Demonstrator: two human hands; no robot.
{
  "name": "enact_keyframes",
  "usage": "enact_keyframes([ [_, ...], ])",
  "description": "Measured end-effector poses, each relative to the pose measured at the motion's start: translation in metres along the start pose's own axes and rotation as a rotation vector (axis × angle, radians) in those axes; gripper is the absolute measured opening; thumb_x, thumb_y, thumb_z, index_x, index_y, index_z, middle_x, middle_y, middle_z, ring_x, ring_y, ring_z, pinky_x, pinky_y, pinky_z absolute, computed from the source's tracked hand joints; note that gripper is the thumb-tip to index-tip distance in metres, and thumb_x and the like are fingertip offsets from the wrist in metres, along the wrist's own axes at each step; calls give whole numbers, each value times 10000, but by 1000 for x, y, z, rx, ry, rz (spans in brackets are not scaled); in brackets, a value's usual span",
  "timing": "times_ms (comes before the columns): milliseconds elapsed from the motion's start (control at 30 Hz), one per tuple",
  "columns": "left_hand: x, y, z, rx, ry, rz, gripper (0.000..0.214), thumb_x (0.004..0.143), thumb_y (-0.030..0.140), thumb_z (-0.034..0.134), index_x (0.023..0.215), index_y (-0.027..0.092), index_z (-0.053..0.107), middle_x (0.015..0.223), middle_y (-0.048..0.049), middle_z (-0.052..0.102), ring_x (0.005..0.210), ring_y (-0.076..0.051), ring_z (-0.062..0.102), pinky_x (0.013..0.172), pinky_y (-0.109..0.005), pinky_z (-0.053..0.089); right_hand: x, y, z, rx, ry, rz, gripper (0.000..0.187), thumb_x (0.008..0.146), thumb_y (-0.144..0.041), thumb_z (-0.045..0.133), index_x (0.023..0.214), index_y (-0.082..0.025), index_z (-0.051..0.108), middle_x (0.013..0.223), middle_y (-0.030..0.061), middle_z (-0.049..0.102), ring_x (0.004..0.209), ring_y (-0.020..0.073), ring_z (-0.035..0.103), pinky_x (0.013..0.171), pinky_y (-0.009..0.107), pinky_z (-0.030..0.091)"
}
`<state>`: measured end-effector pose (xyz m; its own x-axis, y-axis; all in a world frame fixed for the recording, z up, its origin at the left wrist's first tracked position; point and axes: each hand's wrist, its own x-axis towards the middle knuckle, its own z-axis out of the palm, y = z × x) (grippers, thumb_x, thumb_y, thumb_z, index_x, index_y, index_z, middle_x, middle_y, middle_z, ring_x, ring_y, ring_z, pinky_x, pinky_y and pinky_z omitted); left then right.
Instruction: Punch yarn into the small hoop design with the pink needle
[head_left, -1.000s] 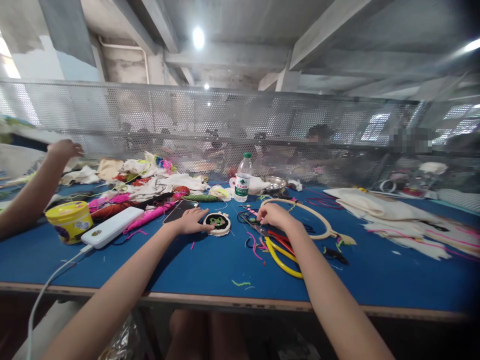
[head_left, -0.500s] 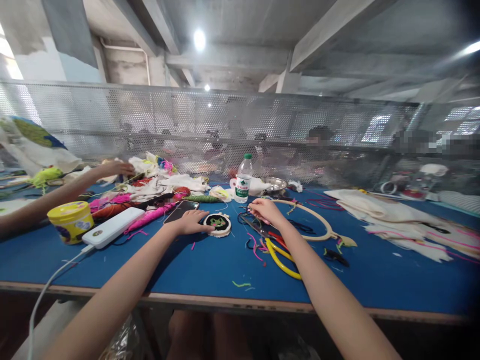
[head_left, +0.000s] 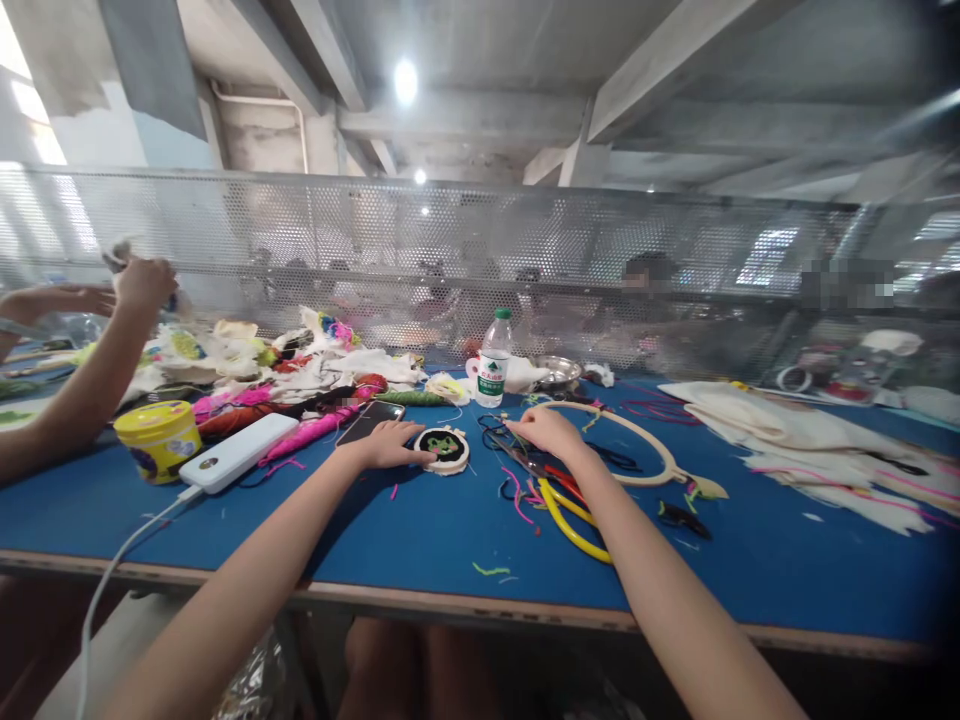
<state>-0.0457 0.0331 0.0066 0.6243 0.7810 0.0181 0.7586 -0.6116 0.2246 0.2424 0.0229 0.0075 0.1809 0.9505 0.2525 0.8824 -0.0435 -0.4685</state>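
My left hand [head_left: 390, 446] lies flat with fingers stretched out, partly over a dark phone [head_left: 369, 420]. Its thumb touches the rim of a small round embroidery hoop [head_left: 448, 466], where a green frog-like face is stitched on black. To the right, my right hand [head_left: 551, 432] is closed in a pinch beside dark loops of thread [head_left: 491, 432]; whatever its fingertips hold is too small to make out. Beneath and beside that wrist lie scissors with yellow handles [head_left: 574, 530] and a red-handled tool [head_left: 564, 481], partly hidden by my forearm.
A water bottle [head_left: 492, 365] stands ahead, near a large wooden hoop [head_left: 660, 440]. At left are a white power bank [head_left: 238, 455] with a cable, a yellow tub [head_left: 157, 442], heaped yarn and cloth [head_left: 360, 365], and another person's hand [head_left: 146, 285]. White fabric [head_left: 757, 425] lies right.
The view has shifted slightly. My right hand has dropped a little closer to the table, still pinched. The other person's hand has lifted off the pile at left, holding something.
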Motion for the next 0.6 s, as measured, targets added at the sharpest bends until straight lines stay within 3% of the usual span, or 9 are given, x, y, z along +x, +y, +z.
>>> enact_keyframes([
  [167,-1,-1,2,0,1,-5,753,688,716,371,1243,211,436,1297,-104,451,1216,-311,356,997,-412,234,-4,-4,8,-60,-103,-49,167,616,-258,609,484,-184,539,545,5,586,505,126,509,488,219,294],
  [433,-3,2,2,-26,8,-24,781,683,694,414,1269,179,391,1302,-129,438,1206,-318,357,985,-423,242,-6,-9,-2,-46,-6,-120,126,727,-272,459,637,-192,496,599,21,599,553,156,533,499,231,298],
  [600,-7,8,2,-58,92,6,737,675,609,524,1261,177,409,1271,-134,460,1191,-307,368,981,-419,254,-19,-25,-7,20,-20,-266,116,734,-294,457,661,-204,462,609,9,593,551,152,532,498,232,312],
])
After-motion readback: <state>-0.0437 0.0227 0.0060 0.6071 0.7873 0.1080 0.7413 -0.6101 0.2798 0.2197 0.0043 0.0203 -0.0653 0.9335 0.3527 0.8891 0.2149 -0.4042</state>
